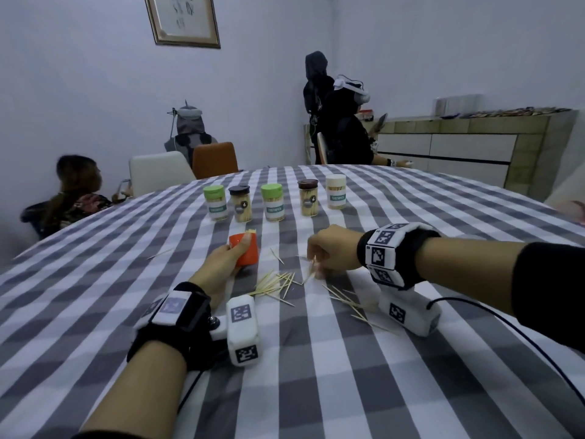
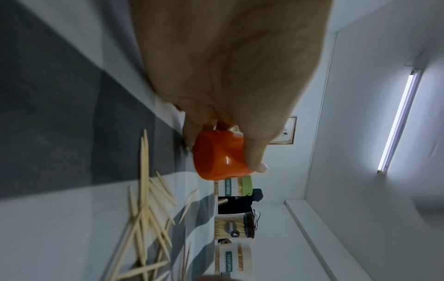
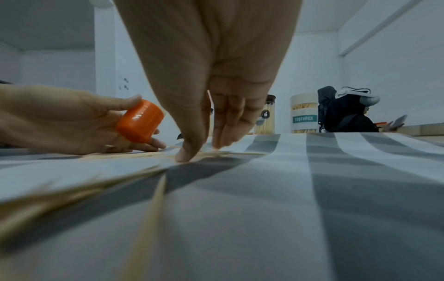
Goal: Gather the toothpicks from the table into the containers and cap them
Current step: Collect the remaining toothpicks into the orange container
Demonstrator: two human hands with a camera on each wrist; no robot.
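Observation:
My left hand [image 1: 221, 261] grips a small orange container [image 1: 246, 252], tilted, with toothpick tips showing at its mouth; the left wrist view shows the thumb [image 2: 254, 152] across the orange container [image 2: 221, 155]. Just to its right, my right hand [image 1: 319, 253] is down at the checked tablecloth, thumb [image 3: 186, 154] and fingers [image 3: 223, 133] pinching a few toothpicks [image 1: 311, 269]. Loose toothpicks [image 1: 275, 285] lie scattered between the hands, and more toothpicks [image 1: 348, 301] lie under the right wrist. The left wrist view shows the scattered toothpicks [image 2: 144, 218] up close.
A row of capped toothpick containers stands further back: green-capped [image 1: 216, 201], brown-capped [image 1: 240, 204], green-capped [image 1: 273, 202], brown-capped [image 1: 308, 198], white-capped [image 1: 336, 191]. A lone toothpick [image 1: 160, 253] lies left. A black cable [image 1: 506, 324] trails right. People and chairs [image 1: 215, 160] sit beyond the table's far edge.

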